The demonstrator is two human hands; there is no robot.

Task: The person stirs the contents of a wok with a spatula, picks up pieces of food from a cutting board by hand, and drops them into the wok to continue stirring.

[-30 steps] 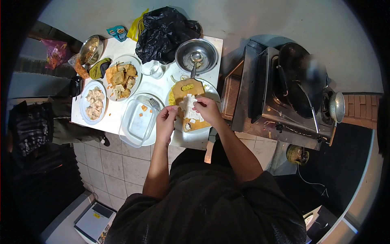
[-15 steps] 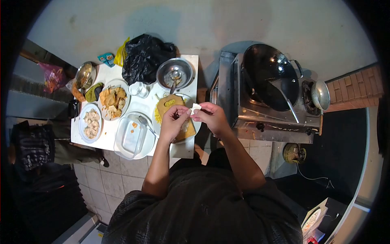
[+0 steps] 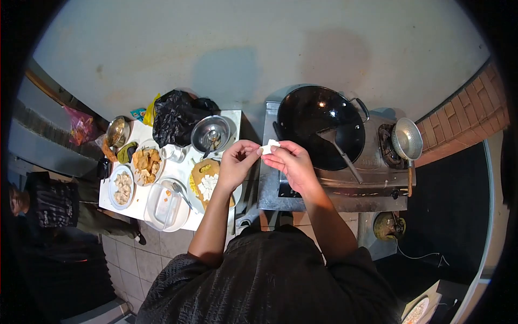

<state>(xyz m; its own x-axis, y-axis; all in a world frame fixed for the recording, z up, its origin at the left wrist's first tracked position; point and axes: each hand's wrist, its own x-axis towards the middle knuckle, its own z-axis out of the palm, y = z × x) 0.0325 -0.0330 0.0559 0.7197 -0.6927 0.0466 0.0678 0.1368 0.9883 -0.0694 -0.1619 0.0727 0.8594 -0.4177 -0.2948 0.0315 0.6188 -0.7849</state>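
Note:
My left hand (image 3: 236,166) and my right hand (image 3: 295,166) meet in front of me, both closed in a pinch. Between their fingertips is a small white piece (image 3: 270,146), too small to tell its kind. They hover over the gap between the white table and the stove, with the right hand near the left side of a black wok (image 3: 315,129). Below and left of my left hand, several similar white pieces (image 3: 208,187) lie on a brown board (image 3: 202,169) with an oval hole, resting on a plate with yellow bits.
A metal spatula (image 3: 345,156) leans in the wok. Right of it, a silver pan (image 3: 407,139) sits on the stove. The table holds a steel bowl (image 3: 210,120), a clear container (image 3: 163,206), plates of food and a black bag (image 3: 175,121). Another person (image 3: 51,197) stands at left.
Both hands have moved right with the white piece, from over the board to beside the stove. The board and its white pieces are now uncovered. The view has shifted too.

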